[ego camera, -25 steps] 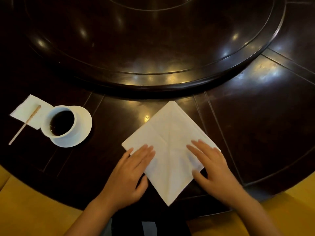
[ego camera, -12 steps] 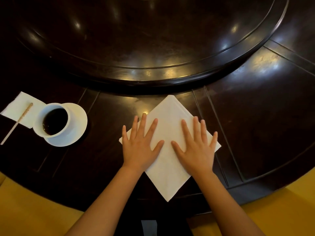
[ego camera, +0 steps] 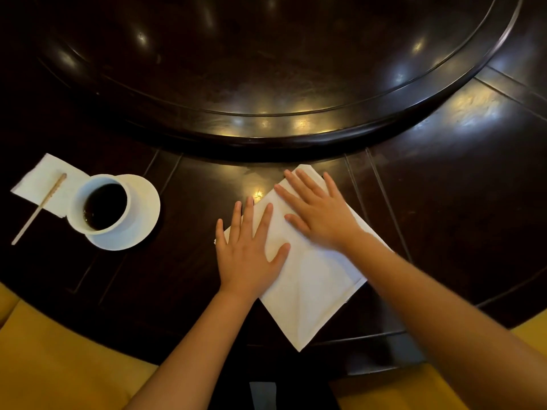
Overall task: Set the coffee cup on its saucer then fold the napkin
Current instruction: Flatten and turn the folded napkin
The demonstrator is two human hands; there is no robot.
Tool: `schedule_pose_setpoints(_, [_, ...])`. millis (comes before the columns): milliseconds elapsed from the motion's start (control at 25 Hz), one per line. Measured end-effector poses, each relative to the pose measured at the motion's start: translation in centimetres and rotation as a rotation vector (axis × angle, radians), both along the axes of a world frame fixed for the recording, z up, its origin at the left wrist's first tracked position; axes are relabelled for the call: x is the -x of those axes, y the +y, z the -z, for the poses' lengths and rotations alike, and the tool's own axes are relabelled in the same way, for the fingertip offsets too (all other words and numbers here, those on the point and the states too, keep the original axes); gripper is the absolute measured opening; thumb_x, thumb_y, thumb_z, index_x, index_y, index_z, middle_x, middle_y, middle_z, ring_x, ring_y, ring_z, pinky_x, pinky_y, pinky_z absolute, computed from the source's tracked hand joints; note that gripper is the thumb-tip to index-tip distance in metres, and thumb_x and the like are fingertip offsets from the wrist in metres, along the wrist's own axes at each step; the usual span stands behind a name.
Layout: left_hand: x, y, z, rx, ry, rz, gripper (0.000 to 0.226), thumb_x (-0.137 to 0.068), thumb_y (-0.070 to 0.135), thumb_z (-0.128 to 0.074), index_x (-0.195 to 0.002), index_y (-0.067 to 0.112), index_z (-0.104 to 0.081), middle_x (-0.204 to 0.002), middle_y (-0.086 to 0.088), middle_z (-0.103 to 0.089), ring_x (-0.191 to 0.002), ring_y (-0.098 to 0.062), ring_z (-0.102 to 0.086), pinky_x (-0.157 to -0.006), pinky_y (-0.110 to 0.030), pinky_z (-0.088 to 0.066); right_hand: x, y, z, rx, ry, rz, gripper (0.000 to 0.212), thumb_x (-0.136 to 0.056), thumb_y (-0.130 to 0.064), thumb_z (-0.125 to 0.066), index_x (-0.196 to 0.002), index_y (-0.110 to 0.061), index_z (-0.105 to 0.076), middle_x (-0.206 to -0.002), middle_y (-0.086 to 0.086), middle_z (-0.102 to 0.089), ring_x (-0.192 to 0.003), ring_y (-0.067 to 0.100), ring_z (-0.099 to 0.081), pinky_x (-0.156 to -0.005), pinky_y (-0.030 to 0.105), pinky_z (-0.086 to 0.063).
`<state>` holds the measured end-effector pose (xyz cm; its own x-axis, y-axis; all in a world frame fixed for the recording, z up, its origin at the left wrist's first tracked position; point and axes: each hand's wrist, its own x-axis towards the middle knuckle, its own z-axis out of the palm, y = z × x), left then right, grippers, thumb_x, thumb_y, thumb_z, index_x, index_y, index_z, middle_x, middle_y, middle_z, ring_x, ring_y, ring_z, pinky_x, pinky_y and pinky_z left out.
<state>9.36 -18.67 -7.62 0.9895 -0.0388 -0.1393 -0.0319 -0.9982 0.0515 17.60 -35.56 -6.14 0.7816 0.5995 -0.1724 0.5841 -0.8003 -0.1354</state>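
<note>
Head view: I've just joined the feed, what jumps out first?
Both hands lie flat on a white napkin at the dark table's near edge: left hand on its left side, right hand on its far part. At far left a cup of dark coffee sits on its saucer.

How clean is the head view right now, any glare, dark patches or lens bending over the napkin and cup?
Head view: dim warm light; glare spots on the turntable rim and beside the napkin; the far tabletop sinks into near-black; wide-angle bending curves the table edge; both hands, the cup and the saucer stay sharp.
</note>
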Motion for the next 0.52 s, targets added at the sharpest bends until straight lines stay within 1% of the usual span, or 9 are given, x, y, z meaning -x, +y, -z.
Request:
schedule_pose_setpoints(40, [-0.1, 0.0, 0.0, 0.0, 0.002, -0.004, 0.076, -0.084, 0.067, -0.018, -0.149, 0.027, -0.012, -0.157, -0.011, -0.014, -0.143, -0.029, -0.009, -0.11, -0.056, -0.013, -0.8, -0.6, 0.3, 0.033, 0.008, -0.016, 0.058, -0.096, -0.053, -0.018, -0.147, -0.032, -0.001, -0.158, 0.001, 0.002, -0.143, 0.019, 0.012, -0.114, 0.051, 0.009])
schedule_pose_setpoints(120, [-0.1, 0.1, -0.1, -0.007, -0.009, 0.018, 0.077, -0.084, 0.067, -0.019, -0.149, 0.027, -0.007, -0.158, -0.01, -0.006, -0.144, -0.028, -0.003, -0.11, -0.057, -0.002, -1.5, -1.4, 0.7, 0.033, 0.0, 0.004, 0.061, -0.094, -0.057, -0.017, -0.147, -0.034, 0.001, -0.158, 0.001, 0.004, -0.141, 0.015, 0.015, -0.113, 0.049, 0.012])
schedule_pose_setpoints(200, [0.8, 0.1, -0.2, 0.029, -0.02, 0.163, 0.077, -0.084, 0.065, -0.025, -0.149, 0.027, -0.007, -0.158, -0.008, 0.002, -0.145, -0.026, 0.0, -0.109, -0.058, 0.007, -1.6, -1.4, 0.8, 0.018, -0.013, 0.016, 0.06, -0.093, -0.058, -0.014, -0.146, -0.034, 0.001, -0.158, 0.002, 0.004, -0.142, 0.015, 0.015, -0.113, 0.049, 0.012])
schedule_pose_setpoints(240, [1.6, 0.1, -0.3, 0.067, -0.022, 0.278, 0.076, -0.084, 0.063, -0.029, -0.149, 0.027, -0.013, -0.157, -0.008, 0.0, -0.145, -0.027, -0.004, -0.109, -0.058, 0.006, -1.5, -1.3, 0.9, 0.015, -0.021, 0.013, 0.06, -0.093, -0.058, -0.013, -0.146, -0.035, 0.001, -0.158, 0.002, 0.003, -0.142, 0.016, 0.014, -0.113, 0.049, 0.011])
schedule_pose_setpoints(320, [3.2, 0.0, -0.5, 0.118, -0.007, 0.502, 0.071, -0.084, 0.057, -0.036, -0.147, 0.028, -0.021, -0.157, -0.008, -0.009, -0.144, -0.029, -0.012, -0.109, -0.059, -0.002, -1.5, -1.3, 1.0, 0.005, -0.029, 0.008, 0.059, -0.094, -0.057, -0.014, -0.146, -0.035, 0.001, -0.158, 0.003, 0.002, -0.142, 0.016, 0.012, -0.113, 0.05, 0.009])
schedule_pose_setpoints(400, [4.4, 0.2, -0.6, 0.127, 0.031, 0.668, 0.066, -0.087, 0.055, -0.035, -0.148, 0.031, -0.02, -0.157, -0.009, -0.011, -0.144, -0.031, -0.007, -0.11, -0.063, -0.004, -1.5, -1.4, 1.1, -0.003, -0.032, 0.013, 0.058, -0.094, -0.056, -0.015, -0.146, -0.035, 0.0, -0.158, 0.003, 0.001, -0.143, 0.016, 0.012, -0.113, 0.05, 0.008])
schedule_pose_setpoints(520, [5.2, 1.0, -1.1, 0.118, 0.081, 0.913, 0.06, -0.093, 0.054, -0.033, -0.147, 0.033, -0.021, -0.158, -0.007, -0.012, -0.144, -0.032, -0.002, -0.104, -0.07, -0.005, -1.5, -1.4, 1.2, -0.009, -0.045, 0.015, 0.058, -0.094, -0.057, -0.015, -0.146, -0.035, -0.001, -0.158, 0.003, 0.0, -0.143, 0.016, 0.011, -0.113, 0.05, 0.008])
